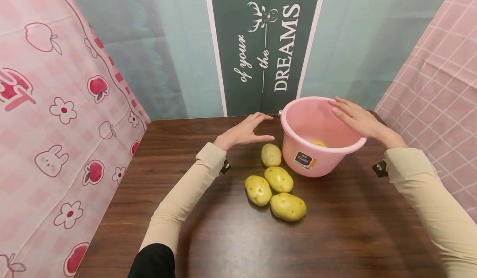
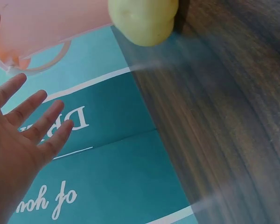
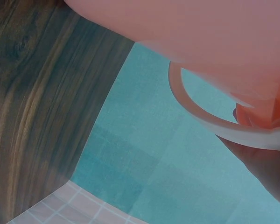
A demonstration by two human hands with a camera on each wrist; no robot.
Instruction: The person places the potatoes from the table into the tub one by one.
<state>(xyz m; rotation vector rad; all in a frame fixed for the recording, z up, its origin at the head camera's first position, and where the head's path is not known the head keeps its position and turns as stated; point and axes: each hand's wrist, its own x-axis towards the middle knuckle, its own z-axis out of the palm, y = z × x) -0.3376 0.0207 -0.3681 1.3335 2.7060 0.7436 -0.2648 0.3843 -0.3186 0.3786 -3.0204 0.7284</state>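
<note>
A pink bucket [image 1: 309, 162] with a dark label stands upright at the right of the table; a yellow potato [image 1: 319, 144] shows partly inside it. My right hand [image 1: 359, 118] rests across the bucket's right rim, its fingers fairly straight. In the right wrist view the bucket's handle [image 3: 196, 109] hides part of that hand. Left of the bucket, my left hand [image 1: 246, 130] hovers with spread fingers, holding nothing. Below it lies a potato [image 1: 271, 155] beside the bucket. Three more potatoes lie closer to me: one [image 1: 279, 179], another [image 1: 258, 190] and a third [image 1: 288, 207].
The dark wooden table [image 1: 223, 245] ends at a teal and green backdrop [image 1: 167, 63] with white lettering. A pink patterned cloth [image 1: 74, 145] hangs at the left and a pink checked cloth [image 1: 436, 96] at the right.
</note>
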